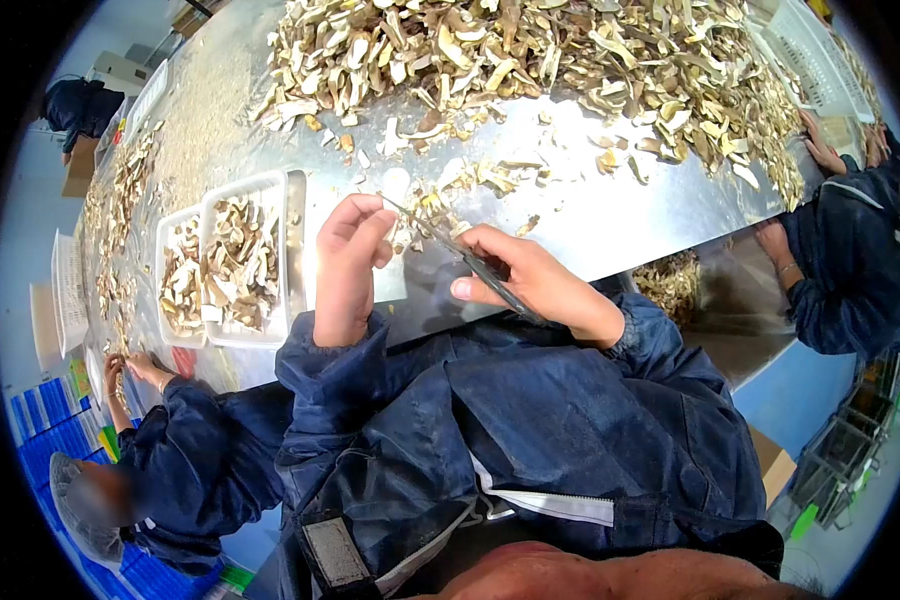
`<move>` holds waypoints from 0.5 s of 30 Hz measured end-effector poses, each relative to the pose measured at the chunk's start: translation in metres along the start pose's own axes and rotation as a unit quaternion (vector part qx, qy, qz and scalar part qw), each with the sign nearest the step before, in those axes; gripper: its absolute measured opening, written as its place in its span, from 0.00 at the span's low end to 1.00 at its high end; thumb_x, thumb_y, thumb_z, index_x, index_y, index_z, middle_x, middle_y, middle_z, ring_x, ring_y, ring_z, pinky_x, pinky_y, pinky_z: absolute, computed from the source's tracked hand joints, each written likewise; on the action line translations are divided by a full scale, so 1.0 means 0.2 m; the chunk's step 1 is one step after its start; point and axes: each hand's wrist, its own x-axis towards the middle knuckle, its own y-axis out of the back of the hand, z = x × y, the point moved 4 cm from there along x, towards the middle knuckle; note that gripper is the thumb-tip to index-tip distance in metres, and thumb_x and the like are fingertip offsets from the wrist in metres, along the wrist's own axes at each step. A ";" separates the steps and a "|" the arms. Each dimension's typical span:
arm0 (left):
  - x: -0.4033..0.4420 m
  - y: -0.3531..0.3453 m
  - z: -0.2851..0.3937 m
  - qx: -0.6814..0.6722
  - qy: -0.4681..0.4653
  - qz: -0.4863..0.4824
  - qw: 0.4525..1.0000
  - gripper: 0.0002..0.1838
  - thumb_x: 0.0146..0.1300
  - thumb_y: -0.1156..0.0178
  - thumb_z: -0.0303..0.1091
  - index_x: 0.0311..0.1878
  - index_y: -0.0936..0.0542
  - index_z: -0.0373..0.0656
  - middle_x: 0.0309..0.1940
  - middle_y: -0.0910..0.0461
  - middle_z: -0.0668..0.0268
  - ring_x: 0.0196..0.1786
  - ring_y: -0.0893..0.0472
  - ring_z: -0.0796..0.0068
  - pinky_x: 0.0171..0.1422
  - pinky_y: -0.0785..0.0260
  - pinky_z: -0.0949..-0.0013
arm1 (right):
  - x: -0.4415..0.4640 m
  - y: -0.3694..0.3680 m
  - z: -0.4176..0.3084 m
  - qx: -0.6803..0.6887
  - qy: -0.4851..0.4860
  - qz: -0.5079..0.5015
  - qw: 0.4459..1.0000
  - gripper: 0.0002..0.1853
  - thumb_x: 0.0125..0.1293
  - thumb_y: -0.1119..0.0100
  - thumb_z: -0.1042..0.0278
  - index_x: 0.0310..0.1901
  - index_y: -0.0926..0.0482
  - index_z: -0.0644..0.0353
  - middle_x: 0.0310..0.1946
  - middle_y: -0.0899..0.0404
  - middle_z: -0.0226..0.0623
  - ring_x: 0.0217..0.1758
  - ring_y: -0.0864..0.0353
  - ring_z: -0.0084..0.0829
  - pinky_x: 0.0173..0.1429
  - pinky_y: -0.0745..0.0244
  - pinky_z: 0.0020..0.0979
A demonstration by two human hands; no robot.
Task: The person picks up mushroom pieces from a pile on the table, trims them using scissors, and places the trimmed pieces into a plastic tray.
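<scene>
**A dark tool [482, 268] slants between two hands, beside a big pile of slices**

The tabletop [610, 220] is shiny metal, with a bright glare in the middle and dusty crumbs on its far left part. A big pile of brown and cream slices [530, 60], like cut mushrooms, lies along the far side. Smaller bits [500, 175] lie loose in front of it. On the left, two white trays [296, 240] sit close together with more slices in them.

The room is busy. One person [850, 260] in dark blue works on the right, one [190, 430] in a grey cap on the near left, and another [80, 105] is far off at the top left. A white basket [820, 60] is at the top right.

The right hand [550, 285] grips the tool over the near part of the tabletop. Its long, thin shape slants, with the back end close to the blue jacket [560, 410] and the thin tip pointing away and to the left. The left hand [348, 260] has its fingers curled closed by that tip. I cannot tell if they pinch anything.
</scene>
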 end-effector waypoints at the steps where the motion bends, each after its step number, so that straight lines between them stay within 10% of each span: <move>1: -0.01 0.00 0.00 0.014 0.011 -0.009 1.000 0.05 0.67 0.37 0.27 0.43 0.21 0.40 0.29 0.24 0.75 0.24 0.35 0.88 0.29 0.44 0.80 | 0.00 0.00 0.00 -0.004 0.011 0.011 1.000 0.25 0.67 0.30 0.47 0.53 0.24 0.60 0.29 0.28 0.34 0.33 0.30 0.25 0.39 0.32 0.30; 15: 0.18 0.09 -0.05 -0.046 0.055 -0.048 0.996 0.07 0.67 0.48 0.25 0.46 0.25 0.41 0.34 0.20 0.63 0.33 0.20 0.72 0.34 0.28 0.72 | 0.02 0.05 0.15 0.166 -0.046 0.114 0.978 0.16 0.76 0.40 0.56 0.53 0.21 0.60 0.22 0.30 0.22 0.25 0.34 0.13 0.31 0.38 0.19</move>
